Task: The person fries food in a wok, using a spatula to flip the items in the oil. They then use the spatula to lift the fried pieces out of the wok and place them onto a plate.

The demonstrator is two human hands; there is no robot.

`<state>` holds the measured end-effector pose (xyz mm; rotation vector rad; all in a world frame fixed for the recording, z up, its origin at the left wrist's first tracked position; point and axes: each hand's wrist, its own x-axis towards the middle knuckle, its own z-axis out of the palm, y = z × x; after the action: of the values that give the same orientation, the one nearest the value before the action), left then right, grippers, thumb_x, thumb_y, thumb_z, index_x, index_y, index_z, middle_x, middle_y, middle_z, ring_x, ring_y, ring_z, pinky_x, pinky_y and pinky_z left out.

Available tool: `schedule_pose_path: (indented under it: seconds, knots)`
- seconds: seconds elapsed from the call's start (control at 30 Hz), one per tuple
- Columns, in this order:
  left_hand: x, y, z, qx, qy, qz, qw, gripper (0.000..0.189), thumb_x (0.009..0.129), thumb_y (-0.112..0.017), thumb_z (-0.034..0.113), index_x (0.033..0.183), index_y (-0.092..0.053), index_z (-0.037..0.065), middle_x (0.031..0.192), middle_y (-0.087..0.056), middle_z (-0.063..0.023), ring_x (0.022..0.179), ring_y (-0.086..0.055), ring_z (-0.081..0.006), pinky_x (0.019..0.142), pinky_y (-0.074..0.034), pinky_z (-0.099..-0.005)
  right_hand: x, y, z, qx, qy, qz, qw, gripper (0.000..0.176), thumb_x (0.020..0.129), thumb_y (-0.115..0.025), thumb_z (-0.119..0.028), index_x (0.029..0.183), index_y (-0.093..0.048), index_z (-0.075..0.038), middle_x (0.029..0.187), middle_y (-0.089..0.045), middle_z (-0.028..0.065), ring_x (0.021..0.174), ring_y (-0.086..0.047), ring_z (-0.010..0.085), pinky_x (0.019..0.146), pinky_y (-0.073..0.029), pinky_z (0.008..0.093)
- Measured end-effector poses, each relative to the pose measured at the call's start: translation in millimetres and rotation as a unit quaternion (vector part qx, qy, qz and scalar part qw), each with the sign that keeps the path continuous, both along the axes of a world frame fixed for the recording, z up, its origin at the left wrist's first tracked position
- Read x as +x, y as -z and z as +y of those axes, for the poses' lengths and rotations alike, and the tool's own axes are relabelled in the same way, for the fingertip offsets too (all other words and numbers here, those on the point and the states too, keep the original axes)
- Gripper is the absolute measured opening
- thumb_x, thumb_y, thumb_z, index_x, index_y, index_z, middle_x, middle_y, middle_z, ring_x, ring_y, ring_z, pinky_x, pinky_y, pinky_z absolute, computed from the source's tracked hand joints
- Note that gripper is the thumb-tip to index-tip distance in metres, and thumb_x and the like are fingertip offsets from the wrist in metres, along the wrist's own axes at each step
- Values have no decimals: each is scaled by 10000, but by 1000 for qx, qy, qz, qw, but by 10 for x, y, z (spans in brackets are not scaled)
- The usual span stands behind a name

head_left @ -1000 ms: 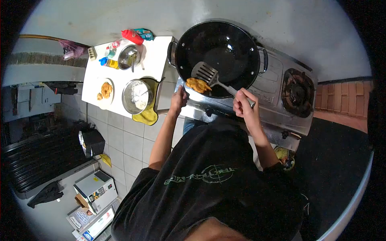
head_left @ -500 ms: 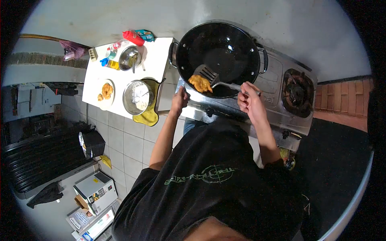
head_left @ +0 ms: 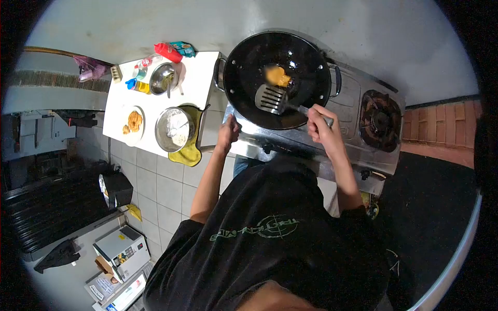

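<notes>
My right hand (head_left: 322, 125) is closed round the handle of a slotted metal spatula (head_left: 271, 98), whose blade is over the near left part of a large black wok (head_left: 249, 62). A golden-brown piece of food (head_left: 277, 76) is near the middle of the wok, just beyond the blade and apart from it, partly blurred. My left hand (head_left: 228, 133) is closed at the near left side of the wok, by the stove's front edge; whatever it may hold is too small to make out.
The wok stands on a steel stove (head_left: 350, 111) with a bare burner (head_left: 381, 120) at right. On the white table (head_left: 199, 67) at left are a metal bowl (head_left: 160, 129), a smaller bowl (head_left: 155, 78), a plate (head_left: 136, 139) of fried food, bottles and a yellow-green cloth (head_left: 187, 154).
The food has left the spatula and moved from the wok's near left rim to its middle. The spatula blade has turned and now carries nothing.
</notes>
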<state>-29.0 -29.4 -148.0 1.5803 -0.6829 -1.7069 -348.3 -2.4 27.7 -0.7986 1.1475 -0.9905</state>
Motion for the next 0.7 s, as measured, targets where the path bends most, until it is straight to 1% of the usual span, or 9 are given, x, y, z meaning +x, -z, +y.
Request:
schedule_pose_path:
  seconds: [0.23,0.27,0.3,0.37,0.4,0.5,0.53,0.67,0.7]
  knots:
    - [14,36,17,-10,0,16,1000,564,987,-414,535,570,-419,155,493,-381,30,372,-301,-78,358,-196,-251,-243,-313,-52,-49,26,134,989,282,968,-587,-292,832,-590,-45,644,-464,-56,574,-417,19,491,-311,194]
    - [23,42,11,-13,2,17,1000,562,988,-414,534,573,-424,153,494,-383,30,369,-299,-78,358,-196,-252,-314,-273,-127,-85,6,157,984,315,965,-595,-296,872,-623,4,676,-531,-32,614,-482,54,560,-386,227]
    - [24,38,10,-16,-1,18,1000,562,988,-414,534,573,-424,153,494,-383,30,369,-299,-78,358,-196,-252,-333,-161,-208,-88,4,158,984,315,965,-595,-296,872,-623,4,676,-531,-32,614,-482,54,560,-386,227]
    - [3,36,23,-18,-15,23,999,558,989,-416,528,575,-432,154,492,-380,34,368,-296,-74,358,-192,-251,-320,65,-329,-192,85,272,939,364,970,-583,-298,883,-611,54,729,-604,3,673,-536,111,638,-442,288]
    - [6,60,31,-22,-19,23,999,558,989,-416,528,575,-432,154,492,-380,34,368,-296,-74,358,-192,-251,-273,41,-358,-193,94,324,921,376,967,-584,-291,939,-608,83,754,-645,73,720,-566,146,702,-471,326]
    - [10,75,59,-23,-28,22,999,553,991,-422,521,580,-442,152,493,-382,38,367,-297,-68,357,-183,-249,-191,93,-450,-200,85,381,899,350,965,-580,-279,983,-620,68,750,-640,136,725,-578,142,712,-474,320]
    - [-4,48,72,-17,-36,15,999,552,989,-427,524,581,-442,150,490,-379,43,366,-293,-65,358,-179,-247,-144,106,-462,-207,90,382,896,317,964,-574,-262,991,-620,51,747,-623,175,721,-571,132,708,-471,324]
    - [-18,10,168,-16,-42,-22,999,559,972,-443,558,593,-441,147,488,-363,61,362,-275,-57,367,-163,-243,-77,494,-561,-257,129,369,884,299,969,-560,-251,944,-608,43,748,-621,172,710,-571,145,688,-463,335]
    - [0,8,184,-12,-33,-14,999,562,968,-446,569,595,-441,148,486,-346,67,363,-269,-54,370,-158,-244,-76,562,-583,-225,125,331,908,302,964,-572,-259,926,-613,38,724,-608,128,682,-567,143,661,-462,321]
